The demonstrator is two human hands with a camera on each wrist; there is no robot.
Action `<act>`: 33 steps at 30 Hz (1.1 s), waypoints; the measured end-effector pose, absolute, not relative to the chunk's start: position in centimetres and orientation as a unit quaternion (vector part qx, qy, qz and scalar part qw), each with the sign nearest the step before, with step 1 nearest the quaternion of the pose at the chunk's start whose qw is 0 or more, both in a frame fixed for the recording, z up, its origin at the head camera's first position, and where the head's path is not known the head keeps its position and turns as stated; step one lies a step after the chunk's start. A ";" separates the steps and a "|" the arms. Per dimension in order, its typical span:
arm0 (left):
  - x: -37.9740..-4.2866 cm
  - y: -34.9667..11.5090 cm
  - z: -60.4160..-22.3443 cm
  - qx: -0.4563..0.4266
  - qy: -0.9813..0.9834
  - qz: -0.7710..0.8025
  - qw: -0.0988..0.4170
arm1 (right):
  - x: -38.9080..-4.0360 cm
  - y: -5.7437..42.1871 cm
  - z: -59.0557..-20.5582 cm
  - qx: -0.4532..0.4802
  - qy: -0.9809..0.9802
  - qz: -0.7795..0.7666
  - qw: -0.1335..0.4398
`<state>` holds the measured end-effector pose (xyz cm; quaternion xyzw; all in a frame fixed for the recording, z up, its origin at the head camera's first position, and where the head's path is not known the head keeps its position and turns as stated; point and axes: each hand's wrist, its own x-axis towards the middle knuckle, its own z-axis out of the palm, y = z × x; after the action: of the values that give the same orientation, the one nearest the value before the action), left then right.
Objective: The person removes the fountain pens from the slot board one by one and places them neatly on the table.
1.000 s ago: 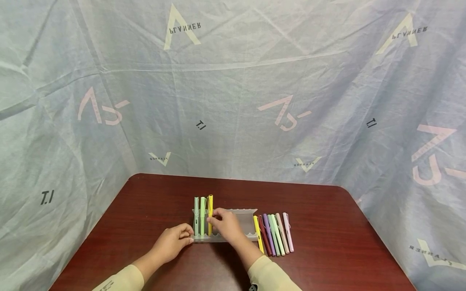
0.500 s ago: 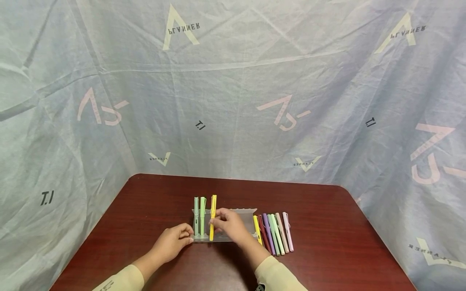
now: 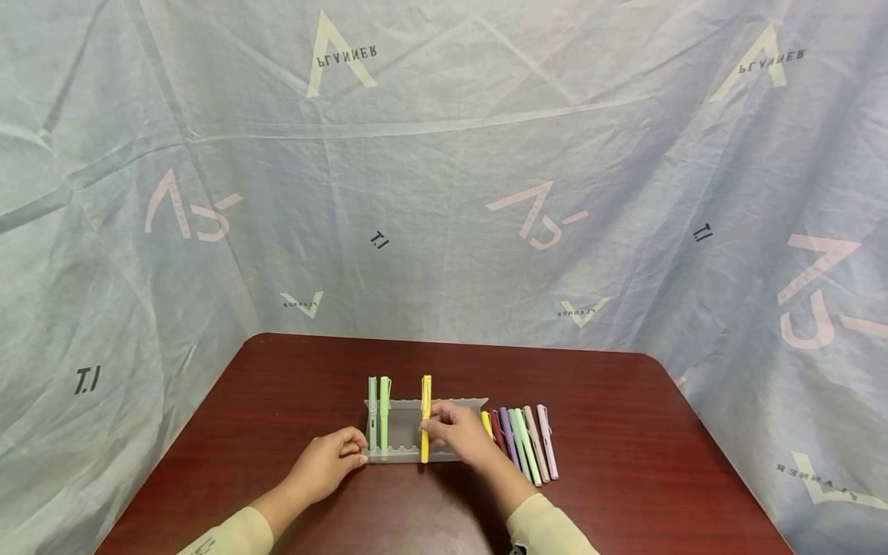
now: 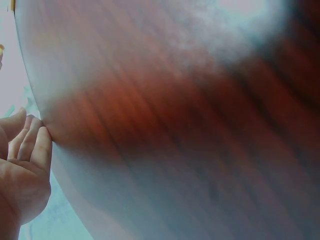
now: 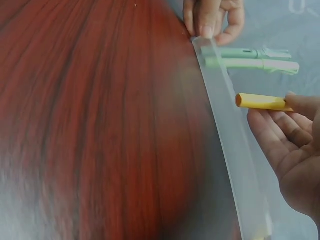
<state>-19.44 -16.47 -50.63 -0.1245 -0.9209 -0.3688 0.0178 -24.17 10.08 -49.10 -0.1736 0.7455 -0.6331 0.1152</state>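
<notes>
My right hand pinches a yellow pen upright between thumb and fingers, over the middle of a translucent pen tray. In the right wrist view the pen's end sticks out past the fingers, close above the tray's notched front edge. My left hand holds the tray's near left corner, its thumb on the tray wall. Two pens lie side by side in the left slots: a grey-green pen and a light green pen. The left wrist view shows the left hand at the frame's edge.
Right of the tray, several capped pens lie in a row: another yellow pen, a dark red one, a purple pen, greens, a beige pen and a pale pink pen. Printed grey cloth hangs behind the dark red table.
The right hand has lifted the yellow pen from its place beside the light green pen and carried it right along the tray. The left hand has stayed at the tray's corner.
</notes>
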 end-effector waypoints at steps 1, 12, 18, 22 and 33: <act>-19.4 -16.5 -50.7 -0.125 -0.921 -0.369 0.017 | -24.2 10.3 -49.1 -0.174 0.743 -0.636 0.115; -19.6 -16.5 -50.8 -0.118 -0.925 -0.362 0.009 | -23.9 12.5 -48.8 -0.167 0.747 -0.632 0.117; -19.6 -16.5 -50.9 -0.121 -0.924 -0.362 0.002 | -24.4 13.6 -49.6 -0.168 0.756 -0.623 0.109; -19.6 -16.5 -50.9 -0.120 -0.925 -0.361 0.000 | -24.5 14.3 -49.8 -0.167 0.760 -0.619 0.110; -19.6 -16.5 -50.9 -0.125 -0.921 -0.369 -0.001 | -24.4 16.4 -49.6 -0.142 0.767 -0.617 0.109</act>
<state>-19.57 -16.53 -50.90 -0.1247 -0.9209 -0.3694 -0.0014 -24.41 16.40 -49.59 -0.1421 0.7666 -0.6168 0.1085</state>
